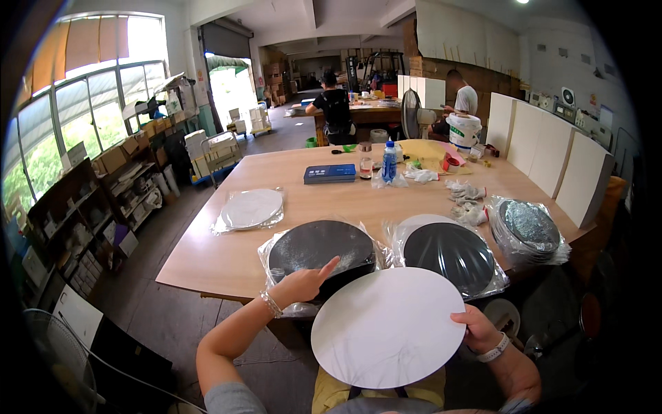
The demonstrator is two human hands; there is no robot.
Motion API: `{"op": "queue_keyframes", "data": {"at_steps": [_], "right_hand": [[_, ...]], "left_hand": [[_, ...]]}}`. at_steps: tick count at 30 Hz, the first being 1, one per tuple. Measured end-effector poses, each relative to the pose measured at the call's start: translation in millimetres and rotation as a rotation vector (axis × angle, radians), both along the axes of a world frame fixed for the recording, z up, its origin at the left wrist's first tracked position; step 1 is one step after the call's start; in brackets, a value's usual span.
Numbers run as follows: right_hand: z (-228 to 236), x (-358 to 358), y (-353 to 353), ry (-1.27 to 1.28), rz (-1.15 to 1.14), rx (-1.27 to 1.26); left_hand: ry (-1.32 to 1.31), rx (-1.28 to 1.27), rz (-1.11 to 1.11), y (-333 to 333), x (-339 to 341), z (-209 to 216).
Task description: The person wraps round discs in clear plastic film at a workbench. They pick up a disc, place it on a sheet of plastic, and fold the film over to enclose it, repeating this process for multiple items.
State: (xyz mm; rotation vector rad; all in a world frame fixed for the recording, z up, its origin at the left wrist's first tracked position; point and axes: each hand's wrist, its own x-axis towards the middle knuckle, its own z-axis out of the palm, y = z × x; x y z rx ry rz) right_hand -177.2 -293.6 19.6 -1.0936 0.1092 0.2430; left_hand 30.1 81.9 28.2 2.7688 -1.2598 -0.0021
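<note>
A long wooden table filled most of the view, and on its near edge lay 2 stacks of dark round discs in clear plastic wrap: the left stack and the right stack. A 3rd wrapped stack of discs sat further right, and a pale wrapped disc lay apart on the left side of the table.

In front of the table, above the person's lap, was a white round disc, lying nearly flat. The right hand gripped its right rim, fingers curled under the edge. The left hand gripped nothing: it stretched forward with the index finger extended, its tip touching the plastic of the left stack.

By my judgement, the work was at an early or middle point: only 1 disc was out and in hand, while all the stacks appeared still wrapped.

How many discs each stack held could not be told. The white disc's underside was hidden, as were the right hand's fingertips. The small items at the far end of the table, beyond a blue bottle, were too small to make out.
</note>
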Motion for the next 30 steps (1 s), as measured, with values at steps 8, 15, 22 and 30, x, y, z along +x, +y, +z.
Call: {"op": "queue_keyframes", "data": {"at_steps": [8,15,22,30], "right_hand": [[-21,22,11,0.105,-0.040,0.097],[-19,18,10,0.229,-0.102,0.191],[0,13,21,0.231,-0.126,0.120],[4,-4,58,0.218,-0.067,-0.054]], "left_hand": [[-0.279,-0.304,0.139,34,-36,-34],[-0.248,-0.599,0.639,31,-98,-74],[0.098,-1.335,0.825,29,-88,-133],[0.450,-2.127,0.547,-28,-101,-175]]}}
